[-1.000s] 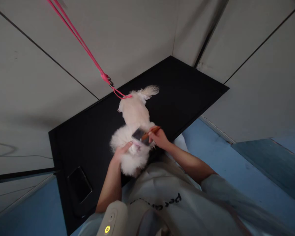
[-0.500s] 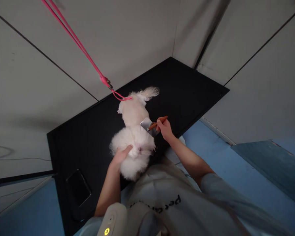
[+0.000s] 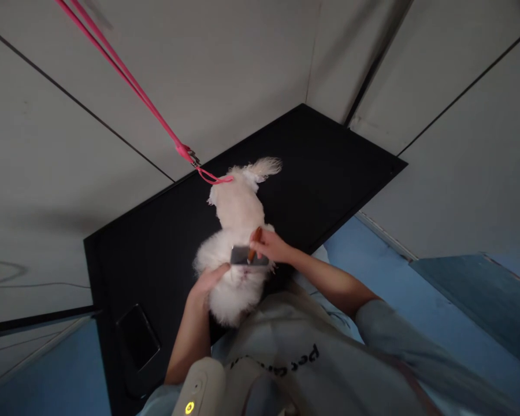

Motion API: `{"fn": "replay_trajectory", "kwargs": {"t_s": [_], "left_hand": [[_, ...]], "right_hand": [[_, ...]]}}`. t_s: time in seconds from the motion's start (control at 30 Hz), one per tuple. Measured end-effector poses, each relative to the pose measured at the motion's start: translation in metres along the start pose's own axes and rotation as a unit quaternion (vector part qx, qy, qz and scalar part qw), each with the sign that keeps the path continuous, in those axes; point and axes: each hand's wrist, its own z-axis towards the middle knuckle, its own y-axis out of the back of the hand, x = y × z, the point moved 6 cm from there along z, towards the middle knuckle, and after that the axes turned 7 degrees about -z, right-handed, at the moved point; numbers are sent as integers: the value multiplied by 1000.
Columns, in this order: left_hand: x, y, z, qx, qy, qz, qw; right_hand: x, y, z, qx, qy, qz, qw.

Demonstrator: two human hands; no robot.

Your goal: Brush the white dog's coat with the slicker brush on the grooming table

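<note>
"What are the hands doing?"

"The left hand [image 3: 210, 278] grasps the fluffy near end of the white dog [image 3: 239, 205], thumb on top, the other fingers mostly buried in fur. The right hand [image 3: 268, 245] is closed round the orange-brown handle of a brush [image 3: 242, 255]."

"And the brush itself?"

"Its flat grey head lies over the fluffy fur, just beside the left thumb (a bit blurred, so I can't tell how firmly it presses)."

"How is the dog placed?"

"On the black table [image 3: 320, 162], fluffy end towards the wearer. A wispy tuft sticks out at the far end, where a pink strap [image 3: 156, 112] meets the body in a thin loop, below a metal clip [image 3: 193, 157]."

"Anything else on there?"

"A dark phone [image 3: 138, 337], lying flat near the table's left corner, well apart from the dog."

"And around it?"

"The grey apron [image 3: 286, 341] with dark lettering is at the near edge, beside a pale device [image 3: 199, 387] with a yellow light. Grey walls [image 3: 225, 52] rise behind, and the floor [image 3: 372, 254] is blue."
</note>
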Motion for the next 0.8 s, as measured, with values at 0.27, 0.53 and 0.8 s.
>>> {"fn": "replay_trajectory", "kwargs": {"t_s": [0.27,0.53,0.8], "left_hand": [[-12,-2,2,13,-21,31,999],[-9,-1,4,3,-25,35,999],[-14,-2,-3,2,-21,41,999]], "right_hand": [[14,-9,7,46,10,-44,998],[21,-2,16,10,23,-66,998],[5,0,-1,-66,13,-19,998]]}}
